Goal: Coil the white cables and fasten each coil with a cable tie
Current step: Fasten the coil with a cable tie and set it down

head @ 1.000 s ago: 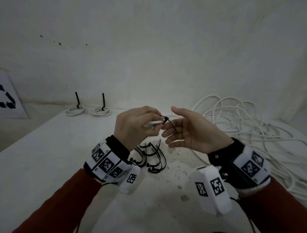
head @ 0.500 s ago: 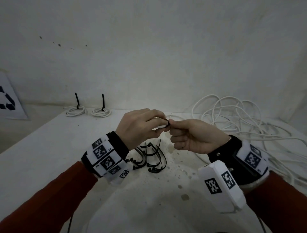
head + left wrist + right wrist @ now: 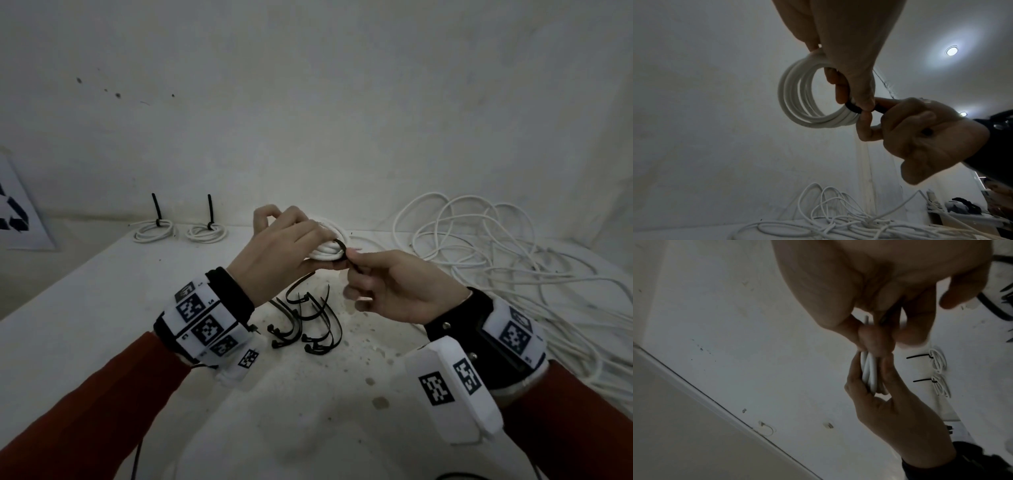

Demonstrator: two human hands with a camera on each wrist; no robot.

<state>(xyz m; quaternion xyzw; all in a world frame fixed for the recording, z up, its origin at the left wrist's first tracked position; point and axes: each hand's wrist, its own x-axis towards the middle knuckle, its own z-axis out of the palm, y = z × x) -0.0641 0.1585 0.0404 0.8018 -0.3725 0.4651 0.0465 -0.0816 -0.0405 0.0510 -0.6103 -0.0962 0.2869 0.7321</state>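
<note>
Since the work happens over a white table (image 3: 85,308), the biggest thing on it, a loose cable heap (image 3: 496,260), lies at the right, likely kept within reach as the supply for further coils. At the far left edge two tied coils (image 3: 156,232) and (image 3: 206,233) sit side by side with black tie tails sticking up, parked apart from the heap, probably so done work stays out of the way. Spare ties (image 3: 308,322) lie in a bunch below the hands, near for the next grab. The left hand (image 3: 281,246) is raised above the table, thumb and fingers curled round the coil (image 3: 795,97), pinching the turns together right beside the tie so they cannot spring apart. A black tie (image 3: 853,108) wraps that bundled spot. The right hand (image 3: 397,291) has thumb and forefinger clamped on the tie tail, other fingers curled in; the grip right next to the coil looks meant for pulling the loop snug. My read: cinching step, third coil nearly fastened, heap yet to be done.
</note>
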